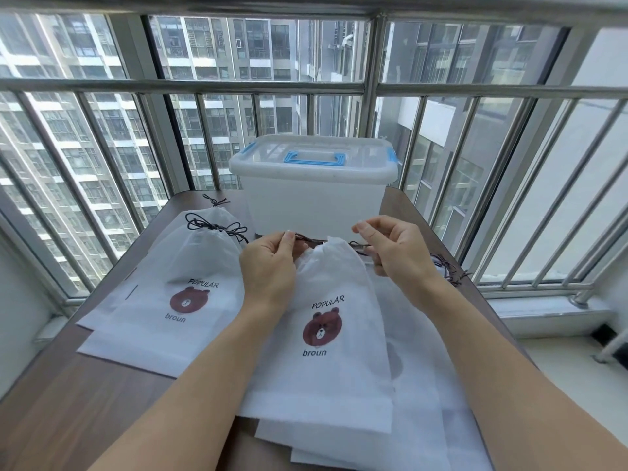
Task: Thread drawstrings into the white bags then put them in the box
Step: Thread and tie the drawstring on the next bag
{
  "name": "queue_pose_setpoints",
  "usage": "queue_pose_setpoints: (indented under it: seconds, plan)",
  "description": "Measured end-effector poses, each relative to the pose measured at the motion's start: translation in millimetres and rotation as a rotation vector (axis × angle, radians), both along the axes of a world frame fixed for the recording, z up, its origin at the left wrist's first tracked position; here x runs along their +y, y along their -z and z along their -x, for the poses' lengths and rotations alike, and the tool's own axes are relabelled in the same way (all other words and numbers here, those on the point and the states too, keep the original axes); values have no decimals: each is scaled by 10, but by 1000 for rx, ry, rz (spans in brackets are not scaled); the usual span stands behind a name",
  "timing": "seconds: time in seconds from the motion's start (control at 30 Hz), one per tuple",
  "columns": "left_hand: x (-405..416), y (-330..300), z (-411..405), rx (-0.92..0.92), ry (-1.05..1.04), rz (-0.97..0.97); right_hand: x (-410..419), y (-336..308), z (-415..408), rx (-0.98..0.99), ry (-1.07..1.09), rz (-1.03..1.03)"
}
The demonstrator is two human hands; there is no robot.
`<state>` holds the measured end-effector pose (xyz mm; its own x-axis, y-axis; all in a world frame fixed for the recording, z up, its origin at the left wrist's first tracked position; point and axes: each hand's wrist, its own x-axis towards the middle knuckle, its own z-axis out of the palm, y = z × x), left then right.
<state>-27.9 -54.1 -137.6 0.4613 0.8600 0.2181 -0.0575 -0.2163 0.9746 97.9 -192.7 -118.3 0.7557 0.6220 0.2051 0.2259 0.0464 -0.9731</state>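
Pinching drawstring (307, 239) ends over gathered bag (334, 321): both grips (272, 263) (394, 246); lidded box (314, 185) behind.

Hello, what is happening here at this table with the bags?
A person is threading a dark drawstring through the top of a white bear-print bag. The left hand and the right hand each pinch the string at the bag's gathered mouth. Finished bags lie to the left. The plastic box behind is closed.

Two bare forearms reach forward side by side. The left hand (268, 263) has its fingers curled in a pinch; the right hand (394, 248) likewise pinches, fingertips turned inward.
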Motion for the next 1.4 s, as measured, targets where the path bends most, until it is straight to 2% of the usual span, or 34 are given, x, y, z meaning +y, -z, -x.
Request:
queue_pose_setpoints:
  seconds: [0.13, 0.23, 0.33, 0.43, 0.53, 0.57, 0.6, 0.7, 0.73, 0.8, 0.93, 1.03, 1.13, 1.4]
  plan:
    - [-5, 29, -11, -31, 8, -15, -37, 16, 114, -62, -129, 111]
    - [54, 41, 29, -22, 115, -53, 2, 99, 183, -101, -180, 192]
    - [126, -1, 80, 59, 281, -41, 60, 150, 189, 73, -117, 25]
    - [176, -45, 128, 181, 378, -212, 87, 128, 230, 273, -204, -92]
    - [267, -241, 238, 237, 330, -344, 107, 87, 185, 445, -249, -175]
    - [331, -333, 302, 259, 298, -361, 112, 76, 158, 400, -196, -155]
    - [397, -424, 361, 273, 288, -368, 110, 77, 124, 244, -116, -74]
    - [589, -606, 522, 413, 286, -425, 90, 176, 69, -437, 49, 254]
    - [641, -626, 540, 495, 287, -468, 90, 224, 44, -575, 44, 329]
    - [764, -630, 615, 648, 282, -540, 103, 287, 43, -706, 12, 450]
    - [1081, -591, 767, 780, 284, -598, 74, 277, 41, -786, 59, 636]
    - [1176, -534, 798, 791, 301, -659, 65, 273, 17, -790, 52, 671]
    - [1176, -400, 814, 656, 227, -690, 62, 273, -28, -744, 18, 618]
    - [963, -395, 898, 550, -57, -892, 53, 211, 2, -675, -100, 385]
